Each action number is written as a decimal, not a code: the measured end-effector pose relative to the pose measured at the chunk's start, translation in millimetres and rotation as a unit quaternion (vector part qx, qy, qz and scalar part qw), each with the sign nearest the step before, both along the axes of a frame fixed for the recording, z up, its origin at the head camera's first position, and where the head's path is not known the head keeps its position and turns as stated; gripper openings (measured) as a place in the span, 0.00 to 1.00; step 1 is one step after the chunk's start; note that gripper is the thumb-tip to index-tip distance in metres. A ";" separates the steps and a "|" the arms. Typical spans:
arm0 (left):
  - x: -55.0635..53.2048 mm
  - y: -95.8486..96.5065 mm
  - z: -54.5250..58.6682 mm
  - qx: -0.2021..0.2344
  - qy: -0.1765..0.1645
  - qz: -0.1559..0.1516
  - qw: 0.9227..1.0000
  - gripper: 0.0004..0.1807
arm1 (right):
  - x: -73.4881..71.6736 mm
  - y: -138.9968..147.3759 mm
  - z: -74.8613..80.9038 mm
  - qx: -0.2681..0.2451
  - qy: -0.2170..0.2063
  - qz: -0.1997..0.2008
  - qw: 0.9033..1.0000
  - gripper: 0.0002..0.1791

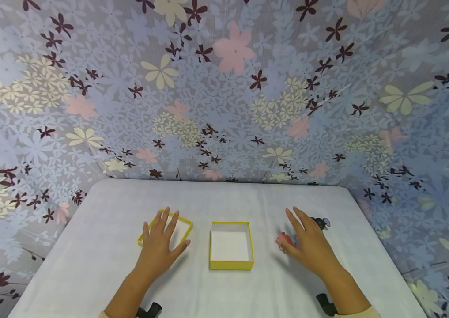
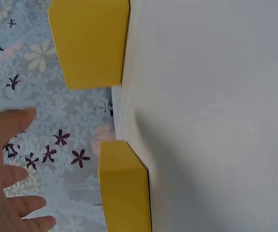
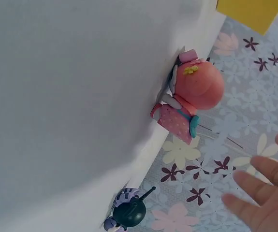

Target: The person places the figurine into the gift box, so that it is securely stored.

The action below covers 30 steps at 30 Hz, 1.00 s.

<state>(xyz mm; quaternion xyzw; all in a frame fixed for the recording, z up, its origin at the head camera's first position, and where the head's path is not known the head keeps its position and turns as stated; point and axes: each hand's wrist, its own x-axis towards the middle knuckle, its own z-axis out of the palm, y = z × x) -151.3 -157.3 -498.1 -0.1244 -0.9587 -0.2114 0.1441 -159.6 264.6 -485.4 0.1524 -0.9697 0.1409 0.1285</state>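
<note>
My left hand [image 1: 158,249] hovers over a shallow yellow-rimmed box lid [image 1: 185,220], fingers spread and holding nothing. The lid lies at an angle with its white inside facing up. At the middle stands an open yellow box [image 1: 232,265] with a white inside. My right hand [image 1: 312,245] is spread above a small figurine with pinkish-red hair [image 1: 285,240], partly covering it in the head view. In the right wrist view this figurine [image 3: 199,87] has a pink dotted outfit and lies on the white surface. Behind the right fingers is a dark-haired figurine [image 3: 130,211].
A white cloth-covered table [image 1: 232,198] holds everything. Flower-patterned fabric [image 1: 224,110] rises behind the table and along both sides. Black straps or mounts [image 1: 150,310] show at both wrists.
</note>
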 end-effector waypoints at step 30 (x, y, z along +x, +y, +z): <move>12.6 44.1 -2.9 0.169 -0.156 -0.109 0.967 0.43 | 1.7 5.2 -14.7 -0.083 -0.114 -0.019 0.990 0.34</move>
